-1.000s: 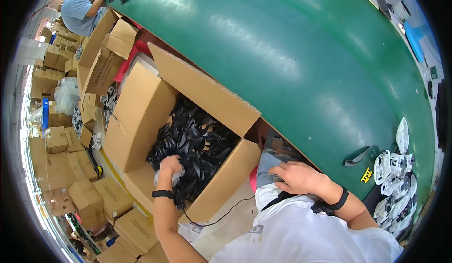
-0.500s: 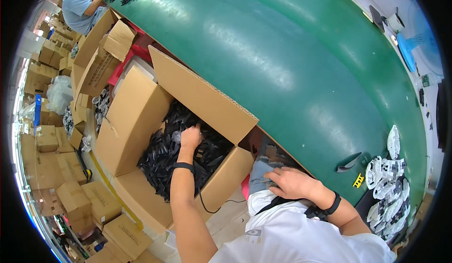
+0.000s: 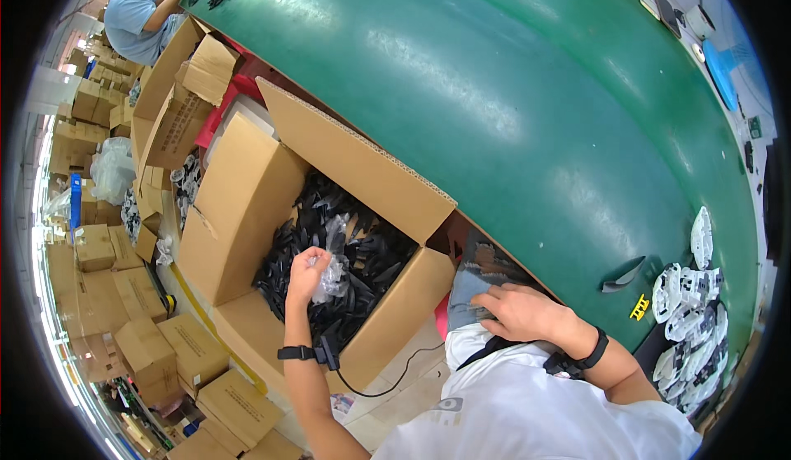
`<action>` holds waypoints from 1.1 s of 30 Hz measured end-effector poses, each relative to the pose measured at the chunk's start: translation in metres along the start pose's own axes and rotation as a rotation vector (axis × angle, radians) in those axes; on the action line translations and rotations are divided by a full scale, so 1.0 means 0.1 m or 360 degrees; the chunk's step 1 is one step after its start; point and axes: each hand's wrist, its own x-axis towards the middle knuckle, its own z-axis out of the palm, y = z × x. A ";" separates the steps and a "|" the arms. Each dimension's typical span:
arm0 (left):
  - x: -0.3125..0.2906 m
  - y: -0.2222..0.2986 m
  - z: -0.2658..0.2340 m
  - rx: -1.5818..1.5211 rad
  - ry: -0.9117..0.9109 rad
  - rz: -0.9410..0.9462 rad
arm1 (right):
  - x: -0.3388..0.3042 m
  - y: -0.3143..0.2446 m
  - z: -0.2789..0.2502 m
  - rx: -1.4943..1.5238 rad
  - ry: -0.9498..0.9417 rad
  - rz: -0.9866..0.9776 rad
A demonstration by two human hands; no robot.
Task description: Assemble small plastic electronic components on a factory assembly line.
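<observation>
My left hand (image 3: 306, 274) is closed on a crumpled clear plastic bag (image 3: 333, 277), above the heap of black, blade-shaped plastic pieces (image 3: 288, 250) in an open cardboard box (image 3: 231, 205). Whether the bag has anything in it I cannot make out. Close to the table edge, my right hand (image 3: 521, 312) lies over the worn grey-blue jeans (image 3: 475, 281) on my lap, its fingers loosely bent and apart, with nothing seen in it. Both wrists wear black straps; a black cable (image 3: 381, 394) hangs from a small box on the left one.
A green table (image 3: 461, 114) runs along the box's far side. White-and-black moulded parts (image 3: 682, 303), a yellow piece (image 3: 639, 308) and a dark curved piece (image 3: 624, 275) lie at its right. Several cartons (image 3: 148, 353) stack at left. Another person (image 3: 136, 19) works at upper left.
My left hand has come up out of the black pieces and moved slightly left, drawing the clear plastic bag up with it. The right hand stays on my lap.
</observation>
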 end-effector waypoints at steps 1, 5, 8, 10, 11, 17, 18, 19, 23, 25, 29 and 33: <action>0.02 -0.15 -0.08 0.0271 -0.0034 -0.0103 | 0.00 -0.01 -0.02 0.0019 -0.0007 -0.0003; -0.14 -0.35 -0.13 -0.0935 0.0430 -0.0313 | 0.01 0.03 0.05 0.0008 0.0050 0.0007; -0.27 -0.45 -0.34 -0.0605 0.0029 -0.0330 | 0.02 -0.01 0.01 -0.0066 -0.0005 0.0068; -0.40 -0.24 -0.34 -0.0968 0.0034 -0.0438 | 0.02 0.01 0.00 -0.0044 -0.0004 0.0047; -0.47 -0.27 -0.40 -0.1092 -0.0088 -0.0369 | 0.01 0.01 0.00 -0.0027 -0.0010 0.0017; -0.66 -0.60 -0.51 -0.1336 -0.0258 -0.0104 | 0.00 0.05 0.06 -0.0042 0.0015 0.0005; -0.66 -0.64 -0.52 -0.1190 -0.0250 -0.0253 | -0.01 0.04 0.07 -0.0039 0.0015 -0.0005; -0.66 -0.70 -0.52 -0.1042 -0.0241 -0.0401 | -0.01 0.03 0.07 -0.0046 0.0022 0.0005; -0.62 -0.62 -0.45 -0.1237 -0.0333 -0.0294 | -0.03 0.04 0.08 -0.0042 0.0020 0.0054; -0.53 -0.54 -0.37 -0.1048 -0.0401 -0.0497 | -0.03 0.03 0.08 -0.0040 0.0061 0.0005; -0.44 -0.83 -0.21 0.0855 -0.0364 -0.0421 | 0.01 0.04 0.03 -0.0005 0.0047 -0.0029; -0.24 -0.66 -0.21 0.1014 0.0285 -0.0379 | -0.02 0.01 0.03 -0.0041 0.0002 0.0031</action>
